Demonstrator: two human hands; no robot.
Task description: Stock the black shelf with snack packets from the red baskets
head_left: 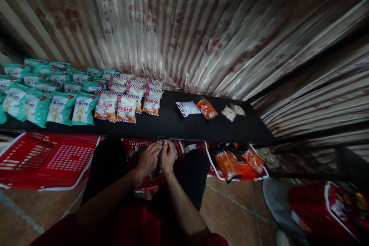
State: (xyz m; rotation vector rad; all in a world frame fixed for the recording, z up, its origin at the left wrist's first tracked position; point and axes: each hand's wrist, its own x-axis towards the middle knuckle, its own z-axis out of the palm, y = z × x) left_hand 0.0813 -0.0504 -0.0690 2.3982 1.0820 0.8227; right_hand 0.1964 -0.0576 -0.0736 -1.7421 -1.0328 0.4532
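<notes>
My left hand (148, 158) and my right hand (168, 155) meet at the shelf's front edge, over a red basket (129, 145) between my knees. Both have their fingers pinched together around a small pale-blue and whitish thing, mostly covered by the fingers, perhaps the edge of a wrapper; its kind cannot be made out. Dark, shiny contents in the basket are largely hidden by my hands. Straight beyond them, on the black shelf (167, 127), a white packet with a striped edge (188, 108) lies beside an orange packet (206, 109).
Rows of teal snack bags (59, 108) and striped-edge snack bags (126, 108) stand on the left. Two small clear packets with pale contents (229, 113) lie at right. A red basket (72, 157) sits lower left; another holds orange packets (226, 163). A striped curtain (173, 27) hangs behind.
</notes>
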